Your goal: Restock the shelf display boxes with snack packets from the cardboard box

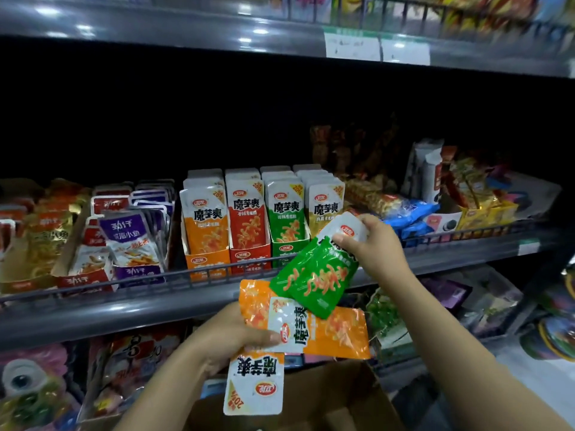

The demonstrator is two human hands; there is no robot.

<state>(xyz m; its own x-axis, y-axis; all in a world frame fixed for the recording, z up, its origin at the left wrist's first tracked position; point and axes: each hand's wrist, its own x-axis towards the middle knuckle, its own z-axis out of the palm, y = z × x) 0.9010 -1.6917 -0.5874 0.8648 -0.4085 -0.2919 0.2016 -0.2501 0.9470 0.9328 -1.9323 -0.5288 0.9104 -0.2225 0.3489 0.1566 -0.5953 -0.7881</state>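
Observation:
My right hand (pixel 375 244) grips green snack packets (pixel 314 276) by their white top, tilted, just in front of the shelf rail. My left hand (pixel 231 335) holds a bunch of orange packets (pixel 329 329), one of them hanging upside down (pixel 253 385). On the middle shelf stand an orange display box (pixel 205 262), a red display box (pixel 250 256) and a green display box (pixel 287 248), each filled with upright packets; a fourth row of packets (pixel 325 203) stands to their right. The open cardboard box (pixel 326 399) sits below my hands.
A wire rail (pixel 124 283) runs along the shelf front. Purple and red fish-snack boxes (pixel 130 241) stand left of the display boxes; loose biscuits and bars (pixel 413 213) lie to the right. Another shelf (pixel 217 35) hangs above, and more goods fill the shelf below.

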